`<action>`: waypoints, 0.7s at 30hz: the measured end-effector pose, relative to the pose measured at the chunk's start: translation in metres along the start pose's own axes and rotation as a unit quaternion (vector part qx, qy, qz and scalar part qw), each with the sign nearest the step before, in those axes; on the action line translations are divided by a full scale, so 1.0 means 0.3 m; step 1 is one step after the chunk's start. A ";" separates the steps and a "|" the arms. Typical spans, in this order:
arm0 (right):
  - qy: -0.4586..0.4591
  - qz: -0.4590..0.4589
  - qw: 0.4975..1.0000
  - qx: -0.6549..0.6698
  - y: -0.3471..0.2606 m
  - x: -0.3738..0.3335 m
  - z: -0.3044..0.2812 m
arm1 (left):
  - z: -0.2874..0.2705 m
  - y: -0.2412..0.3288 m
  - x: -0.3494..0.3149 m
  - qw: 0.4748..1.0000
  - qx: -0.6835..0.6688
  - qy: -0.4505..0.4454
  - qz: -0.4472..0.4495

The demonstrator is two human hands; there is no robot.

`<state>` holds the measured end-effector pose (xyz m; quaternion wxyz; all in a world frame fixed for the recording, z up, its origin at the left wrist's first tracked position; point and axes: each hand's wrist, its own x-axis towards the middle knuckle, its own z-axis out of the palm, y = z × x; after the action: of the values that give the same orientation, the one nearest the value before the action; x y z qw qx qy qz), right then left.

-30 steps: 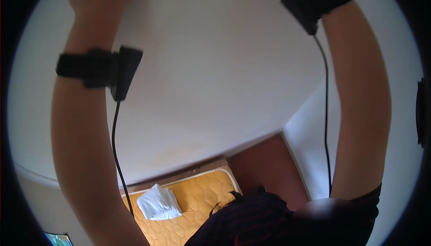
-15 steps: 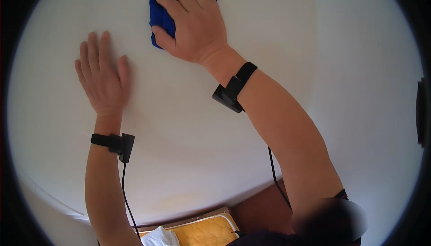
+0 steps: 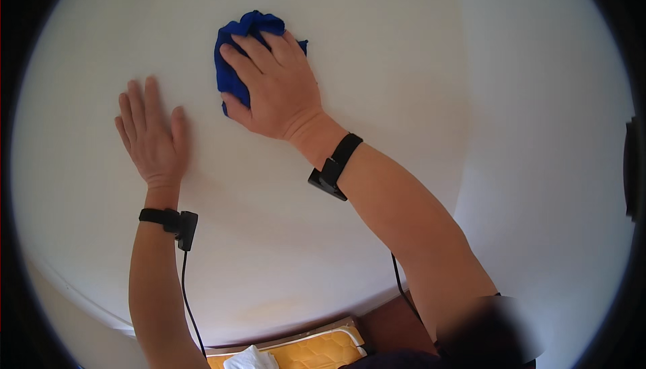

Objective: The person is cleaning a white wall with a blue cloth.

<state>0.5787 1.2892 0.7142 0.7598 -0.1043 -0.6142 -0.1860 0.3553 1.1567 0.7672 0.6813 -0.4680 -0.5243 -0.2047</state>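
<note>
Mostly, what I see is the pale wall (image 3: pixel 323 248), which fills nearly all the view, and at the right it meets another whitish wall (image 3: pixel 531 133). My right arm (image 3: pixel 410 214) comes from the lower right and reaches up toward the middle; my left forearm (image 3: pixel 156 275) rises almost straight at the left side. At the lower edge there is a yellow quilted mattress (image 3: pixel 319 349) with a white border, and just beside it a reddish-brown surface (image 3: pixel 393 325). My right hand (image 3: pixel 279 93) is spread, with the fingers apart and a little bent; it keeps the blue cloth (image 3: pixel 232 76) under the palm and fingers, against the wall. This cloth is crumpled, and it shows around my fingertips and along the thumb side. My left hand (image 3: pixel 156 143) has nothing in it: the fingers are stretched upward, the thumb stands apart, and the hand seems to lie flat on the wall, well apart from the cloth. On the mattress lies a white fabric (image 3: pixel 251 359), partly cut by the edge. Smallest are the black wrist devices (image 3: pixel 186 229), one strapped on each wrist, and a thin black cable (image 3: pixel 184 281) hangs down from the left one
</note>
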 end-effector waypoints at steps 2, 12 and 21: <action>-0.004 0.011 1.000 0.000 0.001 -0.017 -0.022 | -0.006 0.006 0.007 1.000 -0.002 0.002 0.002; -0.035 0.053 0.998 0.010 -0.009 -0.169 -0.139 | -0.058 0.059 0.043 1.000 -0.012 0.022 0.004; -0.131 0.082 0.988 -0.002 -0.052 -0.388 -0.210 | -0.084 0.076 0.072 1.000 -0.001 0.003 -0.014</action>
<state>0.6079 1.2686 0.5858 0.6851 -0.1789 -0.6977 -0.1092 0.3939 1.1507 0.7768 0.6796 -0.4609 -0.5282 -0.2161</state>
